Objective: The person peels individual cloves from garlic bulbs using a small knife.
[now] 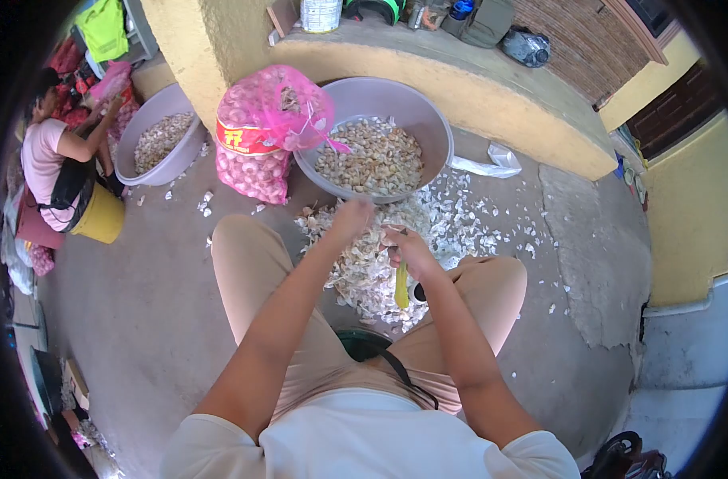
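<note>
My left hand [354, 219] is at the near rim of a large pale tub [442, 148], slightly blurred. Its fingers look curled, and anything inside them is hidden. Just right of it, my right hand [409, 249] is closed round what looks like a small knife [401, 286] with a yellow handle hanging down. Garlic cloves [368, 156] cover the tub's bottom. Beneath my hands spreads a heap of papery garlic skins [364, 275]. A pink mesh sack [252, 168] of garlic bulbs leans against the tub's left side.
At the left, a person [48, 152] sits on a yellow bucket [100, 211] beside another tub [172, 169] of cloves. A raised concrete ledge [460, 88] curves behind my tub. White plastic [491, 162] lies right of it. A dark green container [362, 343] shows between my legs.
</note>
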Demonstrator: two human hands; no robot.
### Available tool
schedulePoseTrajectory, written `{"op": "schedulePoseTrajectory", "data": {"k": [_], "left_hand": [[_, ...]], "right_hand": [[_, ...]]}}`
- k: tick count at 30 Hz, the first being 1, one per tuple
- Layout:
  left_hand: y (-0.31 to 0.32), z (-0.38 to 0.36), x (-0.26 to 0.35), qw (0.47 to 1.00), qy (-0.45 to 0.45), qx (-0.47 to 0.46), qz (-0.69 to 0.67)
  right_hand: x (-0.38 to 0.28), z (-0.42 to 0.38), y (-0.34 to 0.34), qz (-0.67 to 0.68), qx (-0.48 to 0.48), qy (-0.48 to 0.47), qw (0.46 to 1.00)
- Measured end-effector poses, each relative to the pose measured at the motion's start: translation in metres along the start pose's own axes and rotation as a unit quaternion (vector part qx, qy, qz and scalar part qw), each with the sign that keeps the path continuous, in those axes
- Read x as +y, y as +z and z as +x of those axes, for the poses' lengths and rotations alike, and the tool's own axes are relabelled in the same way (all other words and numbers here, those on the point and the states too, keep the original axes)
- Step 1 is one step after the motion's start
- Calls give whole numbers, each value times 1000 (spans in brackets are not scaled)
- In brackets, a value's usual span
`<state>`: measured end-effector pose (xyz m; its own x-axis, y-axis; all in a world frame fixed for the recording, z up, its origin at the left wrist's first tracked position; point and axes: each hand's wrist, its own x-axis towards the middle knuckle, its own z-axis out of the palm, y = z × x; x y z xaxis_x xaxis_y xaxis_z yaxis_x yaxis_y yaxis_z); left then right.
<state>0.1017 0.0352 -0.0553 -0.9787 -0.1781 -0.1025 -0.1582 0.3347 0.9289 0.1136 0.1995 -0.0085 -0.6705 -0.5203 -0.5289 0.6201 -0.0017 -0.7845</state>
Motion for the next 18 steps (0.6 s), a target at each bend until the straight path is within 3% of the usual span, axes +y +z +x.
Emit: {"op": "schedulePoseTrajectory", "data": {"k": [1,4,7,14,18], "left_hand": [[-1,13,6,976,45,102,-185],[-6,25,32,958,214,178,-74],[1,-16,34,995,-12,-95,-14],[-7,-50,41,983,5,-170,75],[-18,-56,43,981,67,-183,11]], "right_hand": [[1,-1,1,8,10,-9,1000],[0,-6,-2,34,38,-36,998],[-3,-2,-5,42,43,-57,997],[-3,-13,7,-37,23,-72,996],[3,-8,7,-75,-17,-78,994]]}}
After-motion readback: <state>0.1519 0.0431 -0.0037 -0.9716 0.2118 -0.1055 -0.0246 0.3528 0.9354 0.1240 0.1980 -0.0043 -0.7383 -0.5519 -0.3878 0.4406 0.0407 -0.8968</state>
